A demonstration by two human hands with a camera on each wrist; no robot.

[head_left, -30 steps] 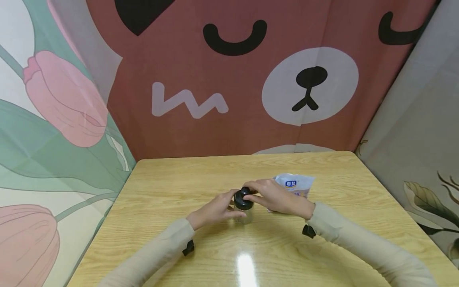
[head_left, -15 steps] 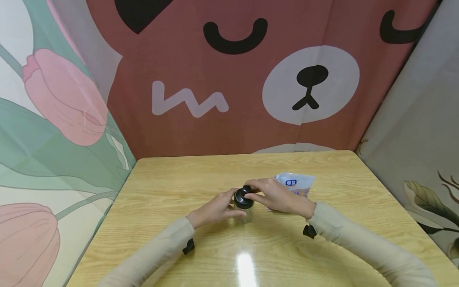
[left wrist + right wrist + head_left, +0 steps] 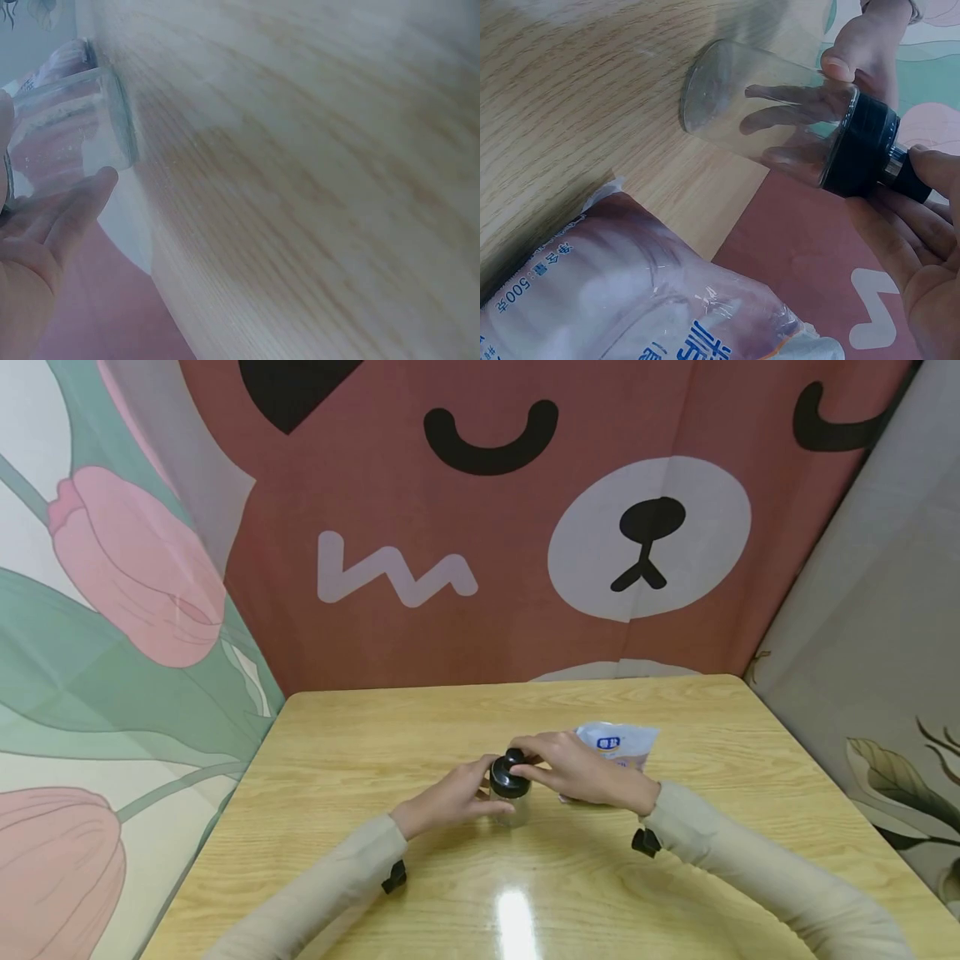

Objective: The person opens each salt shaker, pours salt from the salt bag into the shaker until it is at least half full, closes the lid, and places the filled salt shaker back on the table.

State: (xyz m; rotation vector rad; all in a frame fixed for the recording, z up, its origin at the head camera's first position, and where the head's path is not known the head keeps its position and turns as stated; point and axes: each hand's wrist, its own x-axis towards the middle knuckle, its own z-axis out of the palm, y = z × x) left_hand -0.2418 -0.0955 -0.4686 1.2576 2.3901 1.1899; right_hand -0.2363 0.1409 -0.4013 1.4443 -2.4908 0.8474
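A clear glass jar (image 3: 513, 817) with a black lid (image 3: 508, 781) stands upright on the wooden table. My left hand (image 3: 448, 797) holds the jar from the left, thumb on the near side and fingers behind the glass. From the right, my right hand (image 3: 573, 768) pinches the black knob (image 3: 911, 178) on top of the lid between thumb and fingers. A metal neck shows between knob and lid in the right wrist view. Through the glass (image 3: 727, 90) the jar shows no contents. The left wrist view catches only the jar's base (image 3: 120, 120) and part of the left hand.
A plastic bag of salt (image 3: 630, 742), marked 500 g, lies behind the right hand, partly hidden by it. The table (image 3: 375, 727) ends at a hanging cloth (image 3: 510, 635) with a cartoon bear print. Floral cloths hang at both sides.
The knob shows slightly higher above the lid than a second ago. Both hands, the jar and the salt bag stay in nearly the same places.
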